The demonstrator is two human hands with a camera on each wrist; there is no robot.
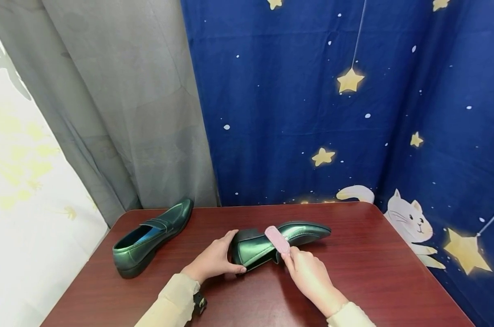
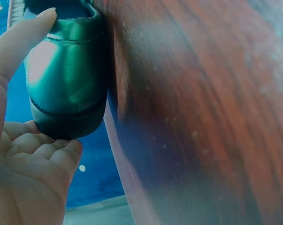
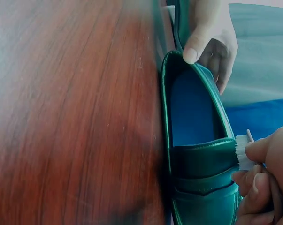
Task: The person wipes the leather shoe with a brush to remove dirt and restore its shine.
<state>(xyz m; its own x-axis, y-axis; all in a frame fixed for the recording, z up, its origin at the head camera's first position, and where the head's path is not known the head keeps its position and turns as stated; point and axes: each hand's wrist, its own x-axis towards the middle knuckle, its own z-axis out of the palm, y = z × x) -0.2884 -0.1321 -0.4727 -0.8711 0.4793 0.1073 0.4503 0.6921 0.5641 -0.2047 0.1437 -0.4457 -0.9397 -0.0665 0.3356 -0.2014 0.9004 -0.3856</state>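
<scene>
A shiny green loafer (image 1: 252, 252) lies on its side on the table, opening facing the person and toe pointing right. My left hand (image 1: 214, 259) grips its heel end; in the left wrist view the thumb lies at the collar of the shoe's back (image 2: 68, 70) and the fingers reach under the heel. With my right hand (image 1: 310, 274) I hold a small pink-backed brush (image 1: 277, 239) over the loafer's upward side. In the right wrist view the brush's white bristles (image 3: 243, 157) meet the shoe's side near the strap. A second green loafer (image 1: 148, 240) stands upright at the left.
The reddish-brown wooden table (image 1: 373, 272) ends at a back edge just beyond the shoes. Behind it hang a grey curtain (image 1: 148, 113) and a blue star-patterned curtain (image 1: 279, 113). A dark band (image 1: 199, 303) shows at the left wrist.
</scene>
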